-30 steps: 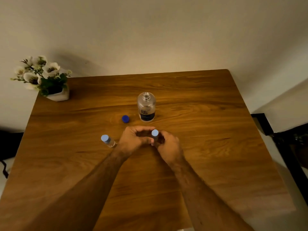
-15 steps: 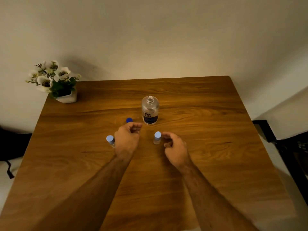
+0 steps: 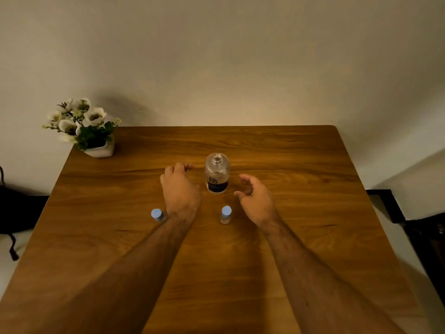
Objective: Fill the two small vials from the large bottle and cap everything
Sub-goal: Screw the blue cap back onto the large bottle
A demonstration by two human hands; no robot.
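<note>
Large bottle (image 3: 217, 174): stood upright and uncapped near the middle of the wooden table (image 3: 301, 213), dark label facing the camera.
Right vial (image 3: 225, 214): capped in pale blue, upright, at the bottle's 6 o'clock, apart from it.
Left vial (image 3: 157, 214): capped in pale blue, at the bottle's 8 o'clock, just beside the left wrist.
Left hand (image 3: 180, 186): at the bottle's 9 o'clock, palm down, fingers relaxed; whether anything lay under it could not be told.
Right hand (image 3: 255, 196): at the bottle's 3 o'clock, fingers loosely curved, holding nothing, not touching the bottle.
Flower pot (image 3: 96, 143): white, with white flowers, at the table's 10 o'clock corner.
</note>
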